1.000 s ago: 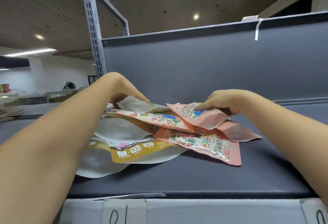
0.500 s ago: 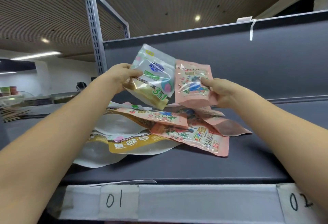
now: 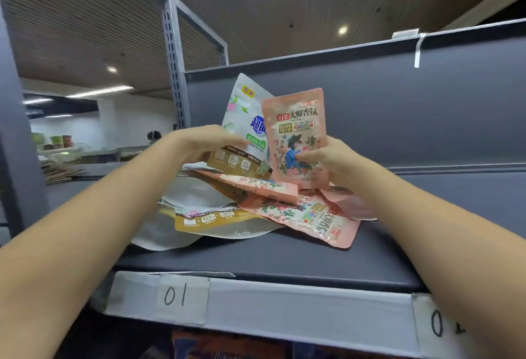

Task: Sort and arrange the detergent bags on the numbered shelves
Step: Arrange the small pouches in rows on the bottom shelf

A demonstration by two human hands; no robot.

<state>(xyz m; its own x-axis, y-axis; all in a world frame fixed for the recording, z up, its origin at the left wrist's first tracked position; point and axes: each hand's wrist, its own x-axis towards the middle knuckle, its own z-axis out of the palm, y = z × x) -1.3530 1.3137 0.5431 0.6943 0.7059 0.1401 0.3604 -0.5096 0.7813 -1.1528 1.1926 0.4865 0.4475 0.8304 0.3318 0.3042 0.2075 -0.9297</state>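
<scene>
A: What is the right hand (image 3: 327,162) doing?

B: It holds a pink bag (image 3: 296,136) upright. The thumb presses on the front, over the picture of a person in a hat. The other fingers are behind the bag, so I cannot see them.

A: And the left hand (image 3: 205,142)?

B: It holds a white bag (image 3: 244,119) with a gold bottom. The fingers curl over the bag's left edge. The white bag tilts a bit and sits behind the pink one, so the pink bag covers part of it.

A: Where are the other bags?

B: They lie in a messy pile (image 3: 244,207) on the gray shelf (image 3: 284,256), right under the two hands. A flat pink bag (image 3: 313,219) with flowers sticks out to the right. A white and gold bag (image 3: 205,222) sticks out to the left.

A: Are there numbers?

B: Yes. A paper label (image 3: 182,297) on the front edge of the shelf says 01. It is below the pile. Another label (image 3: 444,324) sits far to the right. It starts with 0, but the rest is blurry.
</scene>
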